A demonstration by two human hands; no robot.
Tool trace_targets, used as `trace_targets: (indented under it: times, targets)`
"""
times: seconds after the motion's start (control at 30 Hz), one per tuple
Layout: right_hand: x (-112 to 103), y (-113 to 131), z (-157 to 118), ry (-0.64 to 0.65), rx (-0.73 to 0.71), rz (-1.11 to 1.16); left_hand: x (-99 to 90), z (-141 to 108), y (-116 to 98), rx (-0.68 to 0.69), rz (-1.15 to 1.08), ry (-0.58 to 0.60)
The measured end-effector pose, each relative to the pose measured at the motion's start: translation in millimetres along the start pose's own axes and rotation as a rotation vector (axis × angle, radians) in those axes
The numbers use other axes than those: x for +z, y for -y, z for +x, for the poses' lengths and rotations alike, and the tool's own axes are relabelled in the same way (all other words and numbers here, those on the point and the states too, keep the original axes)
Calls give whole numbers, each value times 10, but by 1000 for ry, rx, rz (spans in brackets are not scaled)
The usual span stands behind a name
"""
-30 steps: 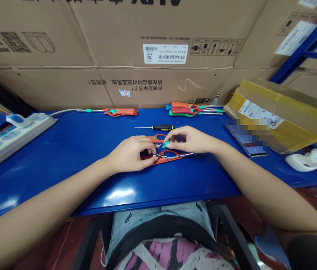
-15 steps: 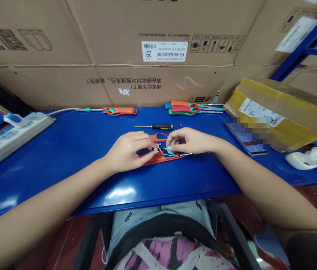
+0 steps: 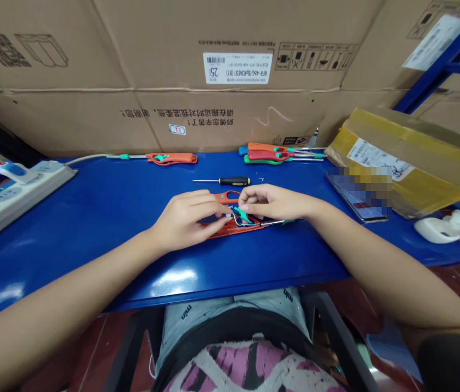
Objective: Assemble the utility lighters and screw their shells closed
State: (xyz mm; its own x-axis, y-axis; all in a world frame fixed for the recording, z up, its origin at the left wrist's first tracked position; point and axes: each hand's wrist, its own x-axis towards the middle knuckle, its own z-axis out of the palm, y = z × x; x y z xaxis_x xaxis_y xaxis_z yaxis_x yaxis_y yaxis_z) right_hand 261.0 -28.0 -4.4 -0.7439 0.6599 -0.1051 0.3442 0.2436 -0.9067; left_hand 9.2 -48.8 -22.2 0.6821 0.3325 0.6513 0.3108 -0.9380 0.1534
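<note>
An orange lighter shell half point(image 3: 232, 230) lies on the blue table under my hands, with a thin metal tube point(image 3: 273, 222) extending to the right. Its other orange half point(image 3: 220, 198) rests just behind. My left hand point(image 3: 189, 219) pinches thumb and forefinger at the end of a white wire point(image 3: 235, 220); the fingertips cover what the wire joins. In my right hand point(image 3: 266, 200), thumb and forefinger are closed on a green trigger point(image 3: 243, 215), held tilted over the shell. My other right fingers are curled in.
Behind my hands lies a screwdriver point(image 3: 233, 181). An assembled orange lighter point(image 3: 172, 158) and a pile of several lighters point(image 3: 266, 154) lie along the cardboard wall. A power strip point(image 3: 21, 196) is at left; a phone point(image 3: 356, 198) and taped box point(image 3: 425, 158) stand right.
The green trigger is turned more upright and shows more clearly between my fingers. My right hand has shifted slightly left; my left hand stays nearly still. The camera view has moved slightly.
</note>
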Motion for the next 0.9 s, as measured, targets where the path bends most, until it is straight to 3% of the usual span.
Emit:
trace_targets:
  times: [0.33,0.9]
  targets:
    - [-28,-8,-19,42,23,24,19,-8,1,-57,-4,45]
    - [-175,64,-114,105,88,-163,22,-17,3,-22,-9,59]
